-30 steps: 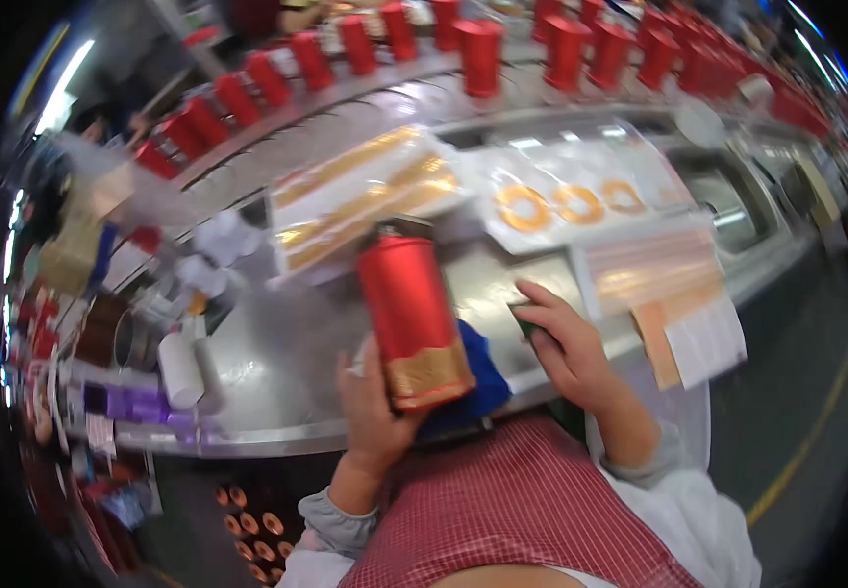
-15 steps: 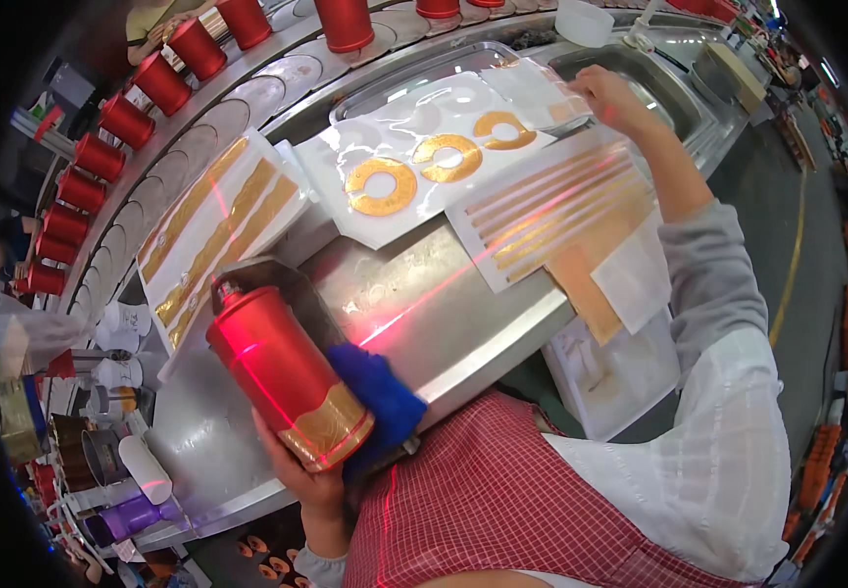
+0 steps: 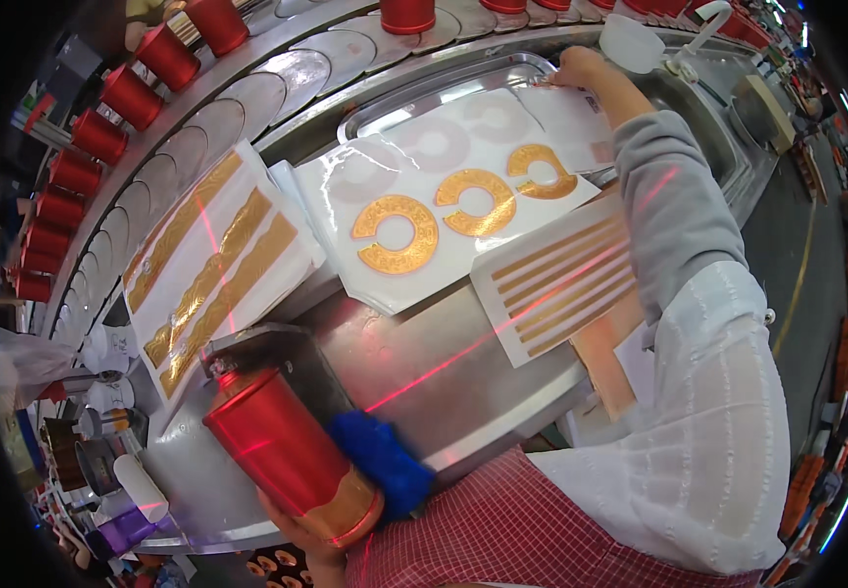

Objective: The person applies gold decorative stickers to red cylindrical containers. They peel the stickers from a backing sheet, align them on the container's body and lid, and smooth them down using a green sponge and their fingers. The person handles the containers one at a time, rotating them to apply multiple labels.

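Note:
My left hand (image 3: 301, 529) is wrapped round the lower end of a shiny red bottle (image 3: 272, 446) with a gold band near its base. The bottle lies tilted, its neck against a dark metal bracket (image 3: 301, 358), and a blue cloth (image 3: 380, 465) is beside it. Reaching to the far side, my right hand (image 3: 586, 71) has its fingertips pinched at the far edge of a small white sheet (image 3: 566, 110); what they grip is too small to make out. Nearer lies a white sheet with gold C-shaped stickers (image 3: 395, 235).
A sheet of wavy gold strips (image 3: 218, 265) lies at left, one of straight gold strips (image 3: 566, 289) at right. Behind them are a metal tray (image 3: 375, 122), a white bowl (image 3: 632, 44), a sink (image 3: 684, 113) and a conveyor (image 3: 292, 73) carrying red bottles (image 3: 169, 57).
My right hand has moved slightly up and left, along the far edge of the small sheet. The red bottle and left hand sit lower in view, as the view has shifted too.

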Available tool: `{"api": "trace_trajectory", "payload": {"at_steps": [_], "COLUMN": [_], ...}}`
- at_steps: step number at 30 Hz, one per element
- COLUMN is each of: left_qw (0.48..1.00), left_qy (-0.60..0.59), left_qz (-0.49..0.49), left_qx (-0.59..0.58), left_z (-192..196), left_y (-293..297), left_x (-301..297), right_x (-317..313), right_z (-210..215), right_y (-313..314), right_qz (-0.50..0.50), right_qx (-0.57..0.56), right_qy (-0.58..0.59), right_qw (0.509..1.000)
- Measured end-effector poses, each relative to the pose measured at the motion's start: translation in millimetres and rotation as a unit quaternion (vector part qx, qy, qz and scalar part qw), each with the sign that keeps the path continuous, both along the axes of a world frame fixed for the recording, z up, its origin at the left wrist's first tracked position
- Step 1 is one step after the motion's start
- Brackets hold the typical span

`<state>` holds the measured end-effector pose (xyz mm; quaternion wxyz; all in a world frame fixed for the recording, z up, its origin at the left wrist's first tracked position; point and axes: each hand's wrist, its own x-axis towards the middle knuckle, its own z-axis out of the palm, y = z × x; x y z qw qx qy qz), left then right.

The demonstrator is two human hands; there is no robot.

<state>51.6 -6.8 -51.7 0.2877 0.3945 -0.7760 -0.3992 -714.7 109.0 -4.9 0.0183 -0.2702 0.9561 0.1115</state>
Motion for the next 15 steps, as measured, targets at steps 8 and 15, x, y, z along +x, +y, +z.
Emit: {"api": "trace_trajectory", "payload": {"at_steps": [8, 15], "left_qw": [0.998, 0.993], "left_qy": [0.025, 0.09], "left_qz": [0.005, -0.043], "left_qx": [0.051, 0.063], "left_z": [0.3, 7.2], "left_y": [-1.1, 2.3], "left_x": [0.1, -13.6], "right_x": [-29.9, 27.2], "right_z": [-12.0, -27.9], "right_y": [3.5, -57.7], "right_qz": [0.204, 0.111], "right_qx": [0.022, -0.135], "right_qy": [0.206, 0.067], "right_qw": [0.957, 0.982]}}
